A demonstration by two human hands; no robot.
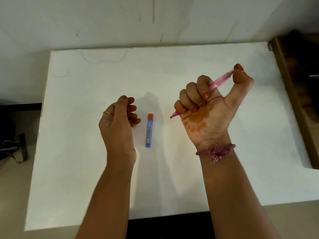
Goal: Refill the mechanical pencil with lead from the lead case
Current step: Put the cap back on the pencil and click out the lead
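Two hands above white table (172, 178), right hand (207, 107) gripping pencil (219, 81), lead case (149, 130) mid-table

White table (86, 152); brown wooden furniture (298, 83) at right; scuffed white wall (103, 23) behind.

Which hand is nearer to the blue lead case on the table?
Left. The left hand hovers just left of the lead case, fingers loosely curled. The right hand is farther right, gripping the pink pencil.

White table (172, 178) against a pale, scuffed wall (103, 19) (pencil-like marks on it), brown wooden furniture (296, 94) at right, beige floor (15, 195), dark objects (15, 149) at left
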